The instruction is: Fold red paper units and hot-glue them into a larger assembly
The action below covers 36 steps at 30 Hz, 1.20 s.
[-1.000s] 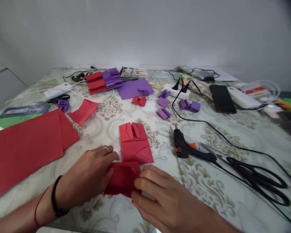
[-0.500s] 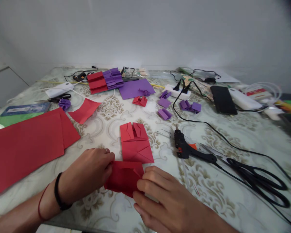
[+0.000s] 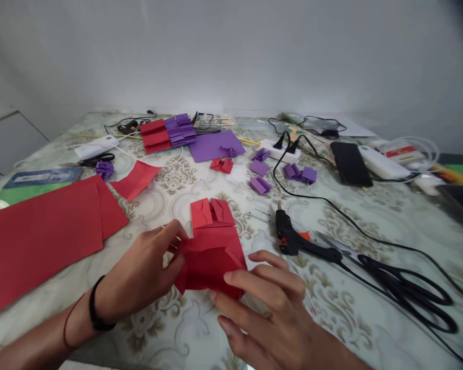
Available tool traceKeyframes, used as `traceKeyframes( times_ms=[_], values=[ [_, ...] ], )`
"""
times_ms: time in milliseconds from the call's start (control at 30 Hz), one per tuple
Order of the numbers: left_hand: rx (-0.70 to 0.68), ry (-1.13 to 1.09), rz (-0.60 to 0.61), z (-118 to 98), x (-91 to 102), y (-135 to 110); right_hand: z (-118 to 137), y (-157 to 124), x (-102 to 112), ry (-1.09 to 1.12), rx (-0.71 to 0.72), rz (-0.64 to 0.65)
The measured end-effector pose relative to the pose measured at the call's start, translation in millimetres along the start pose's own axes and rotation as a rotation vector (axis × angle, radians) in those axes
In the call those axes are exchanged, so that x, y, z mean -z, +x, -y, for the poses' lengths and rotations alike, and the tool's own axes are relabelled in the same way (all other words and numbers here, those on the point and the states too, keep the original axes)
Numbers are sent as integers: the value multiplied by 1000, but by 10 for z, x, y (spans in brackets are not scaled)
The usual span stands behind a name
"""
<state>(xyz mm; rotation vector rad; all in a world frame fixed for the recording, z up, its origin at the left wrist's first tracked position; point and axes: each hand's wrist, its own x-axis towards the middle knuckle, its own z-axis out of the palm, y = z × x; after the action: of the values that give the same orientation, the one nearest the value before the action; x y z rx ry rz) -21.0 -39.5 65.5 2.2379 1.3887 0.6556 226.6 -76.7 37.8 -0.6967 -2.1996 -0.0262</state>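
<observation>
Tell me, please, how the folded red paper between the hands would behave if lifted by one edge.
Probably light: the left hand pinches the folded red paper up by one edge. Likely stiffer than a flat sheet, since its folds overlap, though flaps may spring open. It would probably slide on the glossy table cover.

folded paper [image 3: 210, 264] centre front | glue gun [image 3: 291, 237] right of it | scissors [image 3: 381, 271] further right | large sheets [image 3: 42, 231] left | phone [image 3: 351, 163] behind scissors

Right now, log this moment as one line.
left hand: pinching folded red paper | right hand: touching its near-right edge | glue gun: on table, untouched
</observation>
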Motion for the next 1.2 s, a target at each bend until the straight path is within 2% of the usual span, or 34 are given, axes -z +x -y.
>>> traceKeyframes(
  times_ms=[100,233,433,633,833,1200],
  values=[
    [-9,-47,-53,4,-14,39,9,17,22,-27,-7,-22],
    [-59,97,-146,43,-20,65,-10,17,53,46,-25,-46],
    [-88,247,-180,75,-13,51,-117,-74,64,310,-324,93],
    [-151,309,-201,58,-36,42,-119,-72,15,446,-358,178],
    [-126,342,-86,56,-69,19,-109,-68,-7,487,-400,235],
    [-84,426,221,-17,-143,-36,-80,12,-95,490,-645,260]
  ],
)
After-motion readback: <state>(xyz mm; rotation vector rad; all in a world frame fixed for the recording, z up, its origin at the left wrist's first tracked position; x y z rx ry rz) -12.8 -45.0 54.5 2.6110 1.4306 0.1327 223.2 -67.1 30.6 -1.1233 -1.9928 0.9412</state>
